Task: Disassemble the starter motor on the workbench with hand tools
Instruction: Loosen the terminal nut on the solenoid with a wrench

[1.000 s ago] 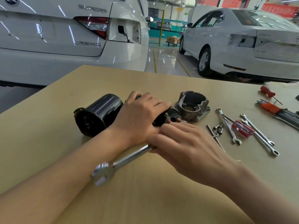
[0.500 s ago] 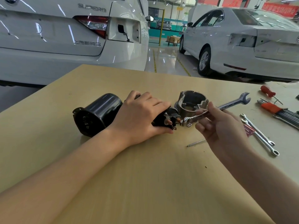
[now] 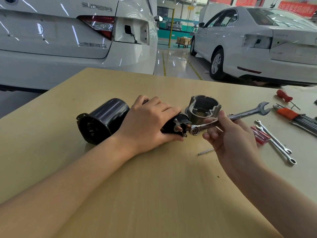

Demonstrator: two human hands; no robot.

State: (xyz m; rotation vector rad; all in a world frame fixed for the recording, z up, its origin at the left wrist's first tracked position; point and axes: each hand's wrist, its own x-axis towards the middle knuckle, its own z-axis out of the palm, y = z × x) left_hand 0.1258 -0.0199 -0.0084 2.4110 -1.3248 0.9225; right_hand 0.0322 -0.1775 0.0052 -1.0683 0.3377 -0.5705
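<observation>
A black cylindrical motor housing [image 3: 103, 120] lies on its side on the wooden workbench [image 3: 154, 186], open end toward me. Just right of it my left hand [image 3: 147, 121] presses down on the black solenoid [image 3: 178, 125], whose copper terminal studs point right. My right hand [image 3: 229, 134] holds a chrome combination wrench [image 3: 228, 117]; its ring end sits right beside the nearest copper stud and its open end points up and to the right. The grey cast nose housing [image 3: 202, 109] stands upright just behind the solenoid.
Two more wrenches [image 3: 276, 141], a red-handled tool [image 3: 259, 135], a hex key set in an orange holder [image 3: 295, 115] and a red screwdriver [image 3: 283, 96] lie at the right. A thin pin [image 3: 205, 151] rests near my right wrist. White cars stand beyond the bench's far edge.
My right hand flipped the wrench round from lying low over the solenoid, handle toward me, to held from the right with its ring end at the copper stud. The left hand stayed put.
</observation>
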